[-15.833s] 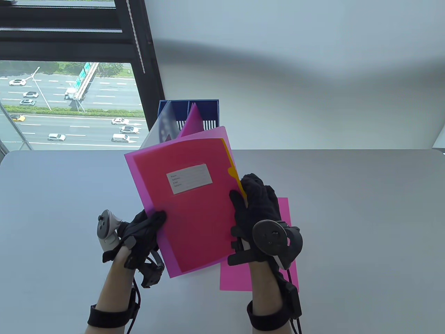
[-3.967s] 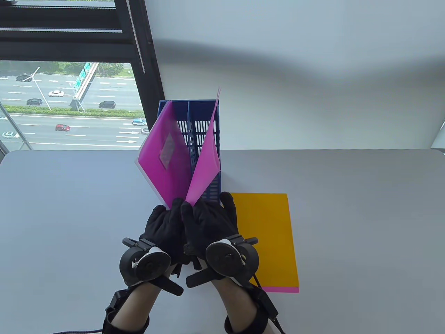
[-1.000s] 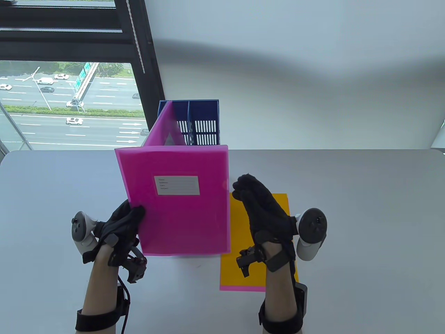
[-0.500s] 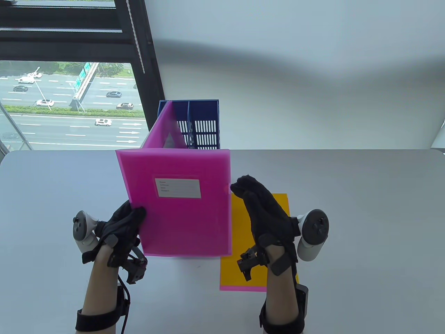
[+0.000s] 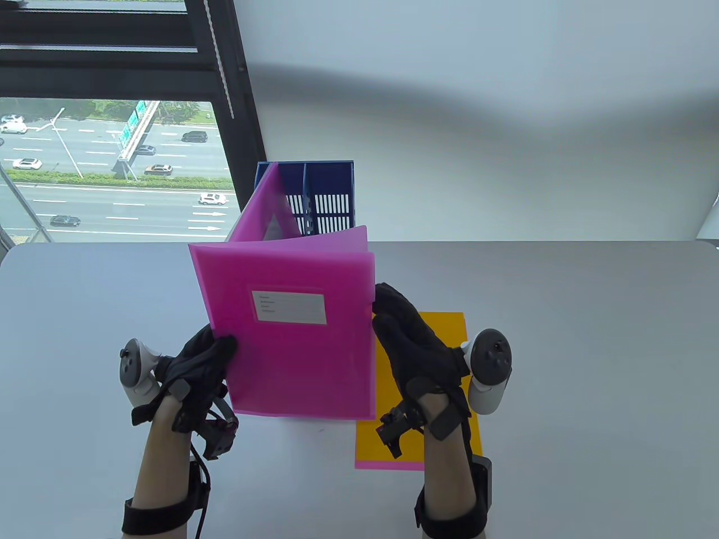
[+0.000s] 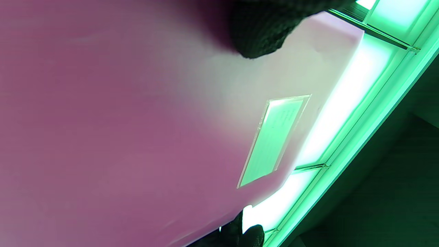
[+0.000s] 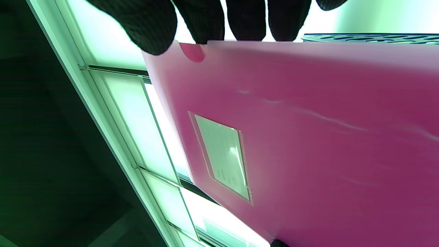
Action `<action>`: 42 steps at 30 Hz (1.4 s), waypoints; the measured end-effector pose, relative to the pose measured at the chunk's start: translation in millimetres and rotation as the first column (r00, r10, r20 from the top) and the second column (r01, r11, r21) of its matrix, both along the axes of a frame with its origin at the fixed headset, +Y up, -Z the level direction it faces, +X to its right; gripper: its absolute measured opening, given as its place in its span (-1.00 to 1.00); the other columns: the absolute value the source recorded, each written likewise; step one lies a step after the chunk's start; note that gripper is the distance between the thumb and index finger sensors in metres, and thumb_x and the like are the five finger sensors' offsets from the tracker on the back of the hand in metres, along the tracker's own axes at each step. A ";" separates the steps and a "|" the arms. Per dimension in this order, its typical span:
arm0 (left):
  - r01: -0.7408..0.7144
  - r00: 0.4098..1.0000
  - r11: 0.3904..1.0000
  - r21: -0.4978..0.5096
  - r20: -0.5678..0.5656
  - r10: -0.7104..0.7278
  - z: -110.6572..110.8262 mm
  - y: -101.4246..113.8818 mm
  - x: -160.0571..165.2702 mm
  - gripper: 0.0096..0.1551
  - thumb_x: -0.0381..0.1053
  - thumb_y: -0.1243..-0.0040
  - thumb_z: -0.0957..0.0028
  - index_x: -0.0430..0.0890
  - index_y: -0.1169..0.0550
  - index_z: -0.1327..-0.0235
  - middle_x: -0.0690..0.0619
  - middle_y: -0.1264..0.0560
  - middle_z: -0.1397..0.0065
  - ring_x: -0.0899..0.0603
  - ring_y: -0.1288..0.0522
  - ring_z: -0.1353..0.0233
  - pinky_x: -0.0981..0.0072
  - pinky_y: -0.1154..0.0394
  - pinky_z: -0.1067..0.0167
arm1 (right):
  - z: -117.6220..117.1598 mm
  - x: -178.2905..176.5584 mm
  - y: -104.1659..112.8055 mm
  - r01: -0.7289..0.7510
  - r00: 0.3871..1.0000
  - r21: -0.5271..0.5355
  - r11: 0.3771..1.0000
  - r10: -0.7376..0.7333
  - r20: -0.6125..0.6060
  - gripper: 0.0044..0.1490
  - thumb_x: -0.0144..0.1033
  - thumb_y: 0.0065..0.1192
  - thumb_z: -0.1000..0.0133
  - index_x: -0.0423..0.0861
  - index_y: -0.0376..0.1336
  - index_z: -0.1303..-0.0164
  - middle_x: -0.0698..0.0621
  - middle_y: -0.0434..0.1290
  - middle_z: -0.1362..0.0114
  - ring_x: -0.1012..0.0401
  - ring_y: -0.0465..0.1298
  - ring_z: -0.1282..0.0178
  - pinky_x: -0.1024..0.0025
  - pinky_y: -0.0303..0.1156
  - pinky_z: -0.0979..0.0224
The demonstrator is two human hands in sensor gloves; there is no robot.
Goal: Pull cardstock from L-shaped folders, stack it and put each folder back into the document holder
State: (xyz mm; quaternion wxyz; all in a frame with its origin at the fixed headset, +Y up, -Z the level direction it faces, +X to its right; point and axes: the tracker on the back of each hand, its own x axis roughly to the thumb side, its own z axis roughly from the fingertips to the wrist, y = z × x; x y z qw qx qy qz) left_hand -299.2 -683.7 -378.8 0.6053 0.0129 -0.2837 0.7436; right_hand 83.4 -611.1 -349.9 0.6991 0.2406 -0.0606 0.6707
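A pink L-shaped folder point(image 5: 286, 348) with a white label stands upright in front of me. My left hand point(image 5: 224, 348) grips its lower left edge, thumb on the front. At the folder's right edge my right hand point(image 5: 377, 306) pinches the front sheet: in the right wrist view its thumb point(image 7: 151, 31) lies over the corner while the other fingers go behind the sheet. The back sheet point(image 5: 337, 236) stands apart at the top right. What is inside the folder point(image 7: 308, 137) cannot be told. Yellow cardstock point(image 5: 444, 337) lies on a pink sheet point(image 5: 387, 465) on the table, under my right wrist.
The blue document holder point(image 5: 328, 174) stands at the table's far edge behind the held folder, with another pink folder point(image 5: 261, 208) leaning in its left compartment. A window fills the back left.
My right hand has moved left from above the yellow cardstock to the folder's right edge and taken hold there. The folder's two sheets have parted at the top right. The left hand stays put.
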 end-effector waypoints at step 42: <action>0.049 0.998 0.997 0.062 -0.048 -0.046 2.6 4.5 14.1 -0.55 0.04 -0.15 -0.28 -0.02 -0.55 -0.39 0.04 -0.61 -0.28 -0.17 -0.68 -0.21 -0.18 -0.39 -0.41 | 21.7 9.8 23.2 -0.337 0.856 0.141 0.931 0.241 0.456 -0.57 -0.06 0.52 -0.19 0.10 0.47 -0.24 0.04 0.49 -0.46 0.13 0.57 -0.26 -0.12 0.15 -0.65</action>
